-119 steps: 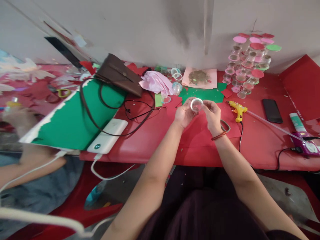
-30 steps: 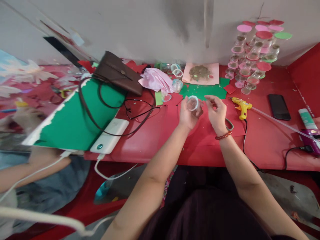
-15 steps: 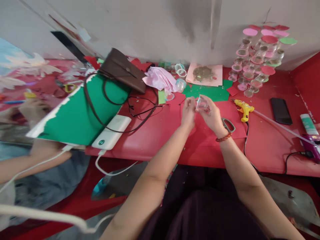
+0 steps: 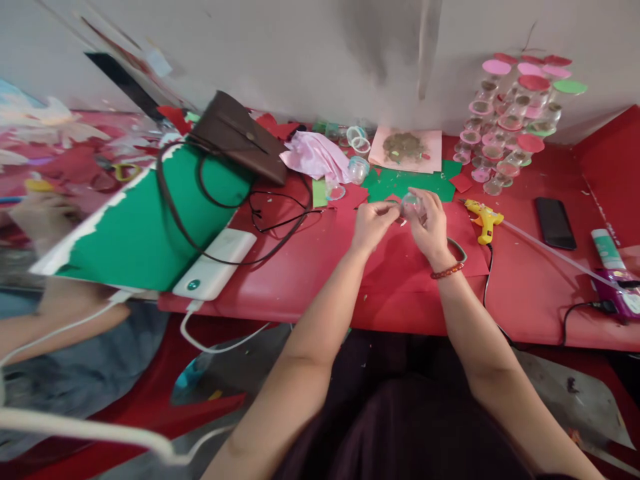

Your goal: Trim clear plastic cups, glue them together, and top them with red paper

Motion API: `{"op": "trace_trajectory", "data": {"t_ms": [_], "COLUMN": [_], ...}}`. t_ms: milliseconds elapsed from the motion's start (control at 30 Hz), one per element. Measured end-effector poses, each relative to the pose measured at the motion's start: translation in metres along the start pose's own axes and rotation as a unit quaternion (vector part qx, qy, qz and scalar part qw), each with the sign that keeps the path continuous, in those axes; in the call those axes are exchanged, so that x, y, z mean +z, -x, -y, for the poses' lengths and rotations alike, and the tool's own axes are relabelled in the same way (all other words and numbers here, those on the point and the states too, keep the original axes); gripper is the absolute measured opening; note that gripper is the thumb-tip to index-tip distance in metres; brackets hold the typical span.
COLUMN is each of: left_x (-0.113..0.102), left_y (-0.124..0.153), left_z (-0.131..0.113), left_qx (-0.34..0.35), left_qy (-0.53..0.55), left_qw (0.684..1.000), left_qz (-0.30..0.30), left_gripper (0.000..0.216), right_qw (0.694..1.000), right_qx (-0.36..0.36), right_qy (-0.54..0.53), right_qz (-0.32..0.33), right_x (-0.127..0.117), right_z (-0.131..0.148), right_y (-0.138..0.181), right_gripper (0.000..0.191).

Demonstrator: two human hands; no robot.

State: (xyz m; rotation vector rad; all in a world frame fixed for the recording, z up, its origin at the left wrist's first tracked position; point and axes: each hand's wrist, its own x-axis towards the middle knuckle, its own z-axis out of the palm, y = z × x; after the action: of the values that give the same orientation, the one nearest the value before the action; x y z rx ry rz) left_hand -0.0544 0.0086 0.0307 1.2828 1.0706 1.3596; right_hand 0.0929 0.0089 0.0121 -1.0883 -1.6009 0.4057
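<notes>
My right hand (image 4: 427,220) is closed round a small clear plastic cup (image 4: 411,204), held over red paper (image 4: 400,267) on the table. My left hand (image 4: 370,225) is beside it, thumb and fingers pinched together at the cup's near edge. What the left fingertips grip is too small to make out. Partly hidden behind my right wrist lies a pair of scissors, of which one grey handle (image 4: 463,249) shows. A yellow hot glue gun (image 4: 484,220) rests to the right of my hands.
Stacked clear cups with coloured discs (image 4: 515,127) stand back right, near a phone (image 4: 555,223). Behind my hands are a green sheet (image 4: 415,185) and a pink cloth (image 4: 315,157). At left lie a brown bag (image 4: 240,137), glasses (image 4: 280,223), a power bank (image 4: 215,263) and another person's hand (image 4: 43,213).
The cup has turned in my right hand, and my right fingers now wrap over it. My left hand has shifted slightly left and lower, its fingertips still at the cup.
</notes>
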Motion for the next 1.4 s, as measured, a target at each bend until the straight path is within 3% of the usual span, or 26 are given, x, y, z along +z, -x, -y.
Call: {"op": "trace_trajectory", "data": {"t_ms": [333,567,800,1000,1167,1400], "left_x": [-0.002,0.004,0.011,0.011,0.009,0.002], "left_y": [0.002,0.001,-0.001,0.0,0.002,0.003], "left_z": [0.0,0.002,0.007,0.005,0.002,-0.001], "left_qx": [0.023,0.019,0.015,0.008,0.003,-0.022], "left_qy": [-0.049,-0.024,0.053,0.06,0.067,0.061], "left_qw": [0.998,0.998,0.996,0.997,0.997,0.998], "left_qz": [0.012,-0.051,-0.069,-0.055,-0.045,0.002], "left_gripper": [0.02,0.012,0.011,0.012,0.018,0.025], "right_qw": [1.0,0.996,0.999,0.981,0.969,0.983], "right_qx": [-0.016,-0.067,0.037,0.12,0.14,0.114], "right_qy": [0.019,0.056,-0.025,-0.152,-0.202,-0.138], "right_qz": [-0.007,-0.027,-0.016,-0.017,-0.014,-0.043], "right_x": [-0.002,0.002,0.008,0.017,0.018,0.014], "right_z": [0.0,-0.002,-0.005,-0.004,-0.002,-0.005], "right_y": [0.0,0.004,0.006,0.008,0.006,0.004], "right_gripper": [0.03,0.025,0.023,0.032,0.039,0.033]}}
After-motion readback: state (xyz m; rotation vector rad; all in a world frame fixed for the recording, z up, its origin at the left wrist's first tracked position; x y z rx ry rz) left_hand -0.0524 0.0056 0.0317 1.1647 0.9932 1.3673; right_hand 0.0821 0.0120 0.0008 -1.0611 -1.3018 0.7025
